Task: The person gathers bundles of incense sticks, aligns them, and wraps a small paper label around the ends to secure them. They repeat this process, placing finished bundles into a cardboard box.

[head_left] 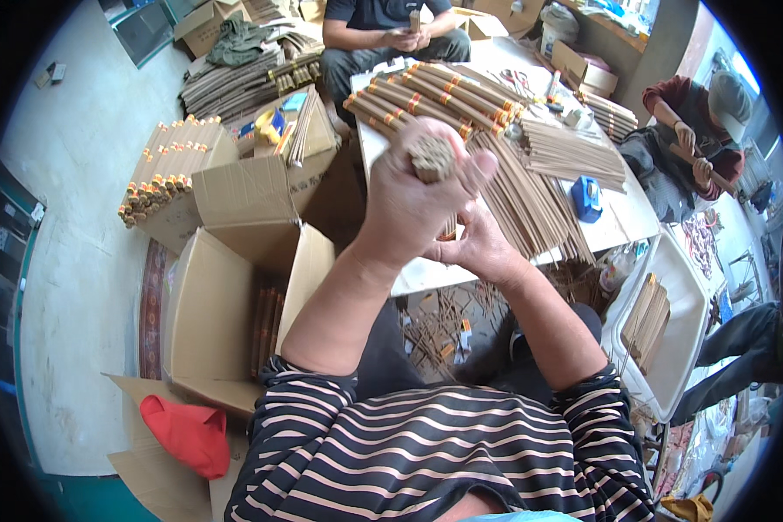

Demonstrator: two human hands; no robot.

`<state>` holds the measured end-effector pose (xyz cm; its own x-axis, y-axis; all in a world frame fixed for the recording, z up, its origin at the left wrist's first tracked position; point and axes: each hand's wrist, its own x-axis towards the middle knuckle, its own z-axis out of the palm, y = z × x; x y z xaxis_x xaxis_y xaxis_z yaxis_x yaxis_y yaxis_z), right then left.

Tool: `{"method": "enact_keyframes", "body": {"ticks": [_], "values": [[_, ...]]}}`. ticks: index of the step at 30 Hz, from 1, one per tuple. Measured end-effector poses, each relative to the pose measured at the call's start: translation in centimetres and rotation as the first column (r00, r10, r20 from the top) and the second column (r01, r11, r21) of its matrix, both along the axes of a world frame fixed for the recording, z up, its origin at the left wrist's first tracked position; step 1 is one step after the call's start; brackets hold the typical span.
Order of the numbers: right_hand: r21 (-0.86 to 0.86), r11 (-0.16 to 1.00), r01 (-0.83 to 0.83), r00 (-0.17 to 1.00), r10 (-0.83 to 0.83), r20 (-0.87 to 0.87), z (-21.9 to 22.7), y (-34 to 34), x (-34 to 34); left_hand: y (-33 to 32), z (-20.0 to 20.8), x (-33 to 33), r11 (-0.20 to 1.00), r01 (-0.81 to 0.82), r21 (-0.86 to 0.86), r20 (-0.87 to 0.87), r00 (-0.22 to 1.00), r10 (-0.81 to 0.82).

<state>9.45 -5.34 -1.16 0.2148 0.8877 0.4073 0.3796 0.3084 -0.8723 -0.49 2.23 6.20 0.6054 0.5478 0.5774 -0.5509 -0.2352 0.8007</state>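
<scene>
Bright daylight came from beyond and right of the fingers [476,171], glaring at a window [745,68]. Motion blur softened them; shadow lay inside the cardboard box [207,317] to their left. Fisheye distortion bent outlying edges toward a black rim.

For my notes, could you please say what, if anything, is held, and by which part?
A bundle of brown sticks: left hand near the upper end; right hand lower, its contact partly hidden.

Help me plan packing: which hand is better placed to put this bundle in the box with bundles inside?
Probably the left hand: it grips the bundle higher and is nearer the box than the right hand.
</scene>
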Motion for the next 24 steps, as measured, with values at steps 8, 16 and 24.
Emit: {"method": "enact_keyframes", "body": {"ticks": [8,16,24], "values": [[0.020,0.997,0.071,0.983,-0.067,-0.172,-3.5,3.4,1.5,1.8,-3.9,2.9,0.999,-0.024,-0.030,-0.239,0.971,0.017],[0.167,0.985,0.039,0.990,-0.015,-0.142,-2.2,4.1,1.6,1.7,-2.9,3.3,0.994,-0.091,0.053,-0.215,0.971,0.101],[-0.195,0.972,-0.129,0.947,0.062,-0.315,-0.9,3.2,1.8,2.4,-1.7,3.1,0.996,0.035,-0.078,-0.219,0.974,-0.052]]}}
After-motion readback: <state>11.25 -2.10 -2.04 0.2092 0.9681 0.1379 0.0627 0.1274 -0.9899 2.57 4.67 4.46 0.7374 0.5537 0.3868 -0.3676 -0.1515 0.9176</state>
